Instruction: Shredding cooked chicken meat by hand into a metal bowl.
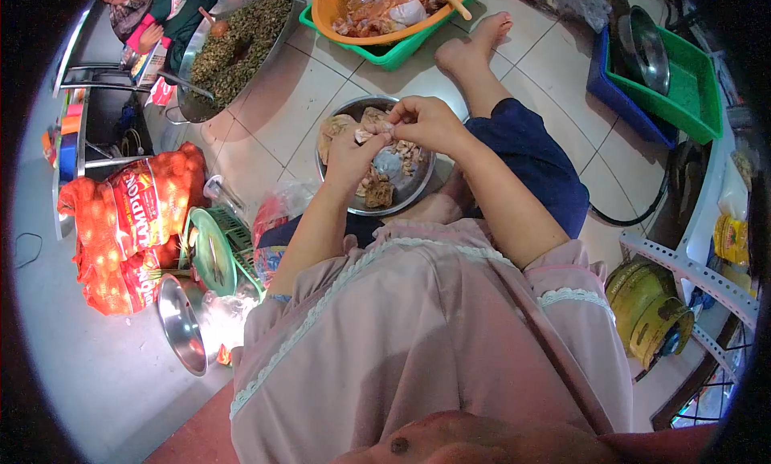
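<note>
Over a round metal bowl [429, 174] on the tiled floor, my left hand [355, 154] and my right hand [426, 124] meet at a small piece of pale cooked meat [363, 135]. The fingertips of both hands grip it. Shredded meat [408, 157] lies in the bowl's right part, below my right hand. Larger pale pieces [335, 130] rest along the left and far sides. A brown chunk [379, 194] lies near the bowl's close edge. Part of the bowl's contents is hidden behind my hands.
An orange basket of seasoned raw meat [397, 15] stands in a green tray [391, 56] ahead. A large pan of chopped greens [241, 54] is at the upper left, a person [181, 18] beside it. Net sacks of onions [138, 217] lie left; a gas cylinder [647, 304] stands right.
</note>
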A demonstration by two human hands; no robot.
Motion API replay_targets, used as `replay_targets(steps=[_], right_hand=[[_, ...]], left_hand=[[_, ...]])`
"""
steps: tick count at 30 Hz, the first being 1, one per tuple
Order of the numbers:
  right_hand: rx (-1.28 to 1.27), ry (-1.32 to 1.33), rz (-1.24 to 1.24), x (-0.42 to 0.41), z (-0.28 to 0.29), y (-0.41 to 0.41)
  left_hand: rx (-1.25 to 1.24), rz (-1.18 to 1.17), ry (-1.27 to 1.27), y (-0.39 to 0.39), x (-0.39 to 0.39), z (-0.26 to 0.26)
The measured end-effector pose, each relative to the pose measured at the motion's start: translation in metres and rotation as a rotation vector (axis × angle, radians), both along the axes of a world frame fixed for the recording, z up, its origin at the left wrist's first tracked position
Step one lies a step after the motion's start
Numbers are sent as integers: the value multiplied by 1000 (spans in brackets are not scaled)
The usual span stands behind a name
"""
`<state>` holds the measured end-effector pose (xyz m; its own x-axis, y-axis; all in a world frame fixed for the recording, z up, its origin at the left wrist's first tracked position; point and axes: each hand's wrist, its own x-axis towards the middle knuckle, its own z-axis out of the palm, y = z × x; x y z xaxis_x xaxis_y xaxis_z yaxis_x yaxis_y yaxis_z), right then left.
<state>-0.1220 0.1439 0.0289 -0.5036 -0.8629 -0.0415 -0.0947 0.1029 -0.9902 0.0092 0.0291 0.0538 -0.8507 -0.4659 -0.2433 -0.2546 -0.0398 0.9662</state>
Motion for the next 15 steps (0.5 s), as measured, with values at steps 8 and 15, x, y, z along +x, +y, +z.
replay_targets(steps=[8, 15], right_hand=[[-64, -120, -26, 5, 8, 1], [-46, -145, -20, 4, 13, 2]], left_hand=[[-68, 16, 58, 3, -4, 4], [-174, 8, 33, 6, -7, 9]])
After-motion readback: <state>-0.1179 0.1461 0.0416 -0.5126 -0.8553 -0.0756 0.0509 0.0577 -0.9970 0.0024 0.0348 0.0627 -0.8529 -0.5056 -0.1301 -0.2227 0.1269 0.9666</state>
